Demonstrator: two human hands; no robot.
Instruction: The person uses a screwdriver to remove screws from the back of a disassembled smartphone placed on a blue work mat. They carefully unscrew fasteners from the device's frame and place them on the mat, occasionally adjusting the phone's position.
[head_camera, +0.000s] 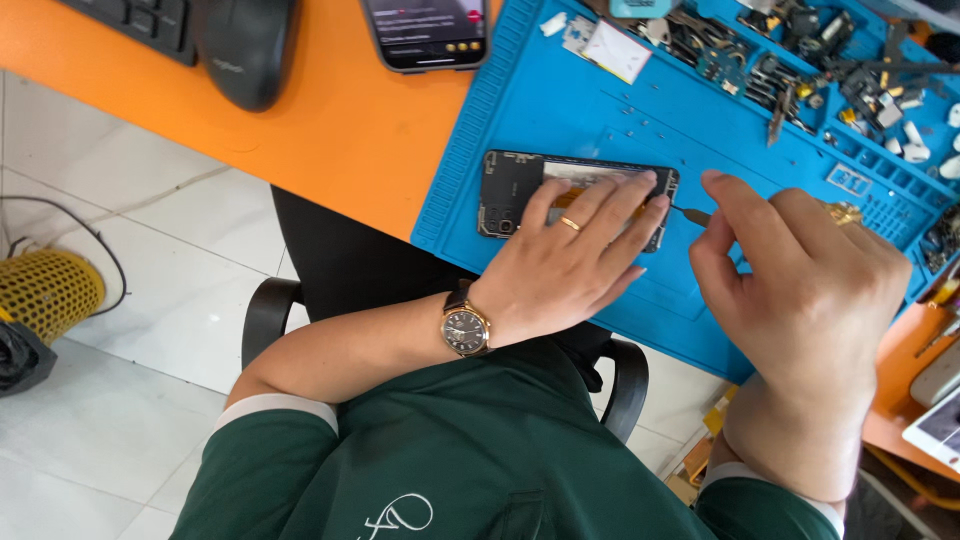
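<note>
An opened black phone (512, 190) with its back removed lies on a blue work mat (590, 110). My left hand (572, 258), with a ring and a brown wristwatch (466, 325), rests flat on the phone and holds it down. My right hand (800, 280) grips a thin metal tool (690, 213) whose tip touches the phone's right end. Much of the phone is hidden under my left fingers.
The mat lies on an orange desk (330, 120). Several small parts and tools (800, 60) fill the mat's far trays. A second phone with a lit screen (428, 30), a black mouse (245, 45) and a keyboard (140, 20) lie on the desk. A chair armrest (265, 315) is below.
</note>
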